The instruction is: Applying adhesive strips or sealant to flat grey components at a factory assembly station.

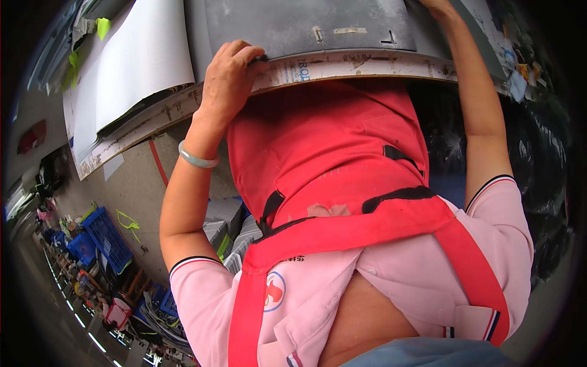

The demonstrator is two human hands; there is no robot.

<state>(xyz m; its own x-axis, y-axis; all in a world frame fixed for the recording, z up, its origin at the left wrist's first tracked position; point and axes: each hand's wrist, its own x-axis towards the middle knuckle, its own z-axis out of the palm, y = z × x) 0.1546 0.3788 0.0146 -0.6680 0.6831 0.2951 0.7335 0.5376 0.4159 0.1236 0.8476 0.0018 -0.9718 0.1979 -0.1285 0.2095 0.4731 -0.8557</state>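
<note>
Head view: at top centre of the frame I see my left hand (229, 76) clamped on the near edge of a grey sheet (306, 24) whose long axis runs left-right along the surface (367, 64), while my right hand (437, 7), upper right, is cropped, grip unreadable.

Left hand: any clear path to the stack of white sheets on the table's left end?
Probably yes. The left hand grips the edge of the grey panel at the table rim, and the stack of white sheets lies right beside it with nothing between. It would have to let go of the panel first.
</note>
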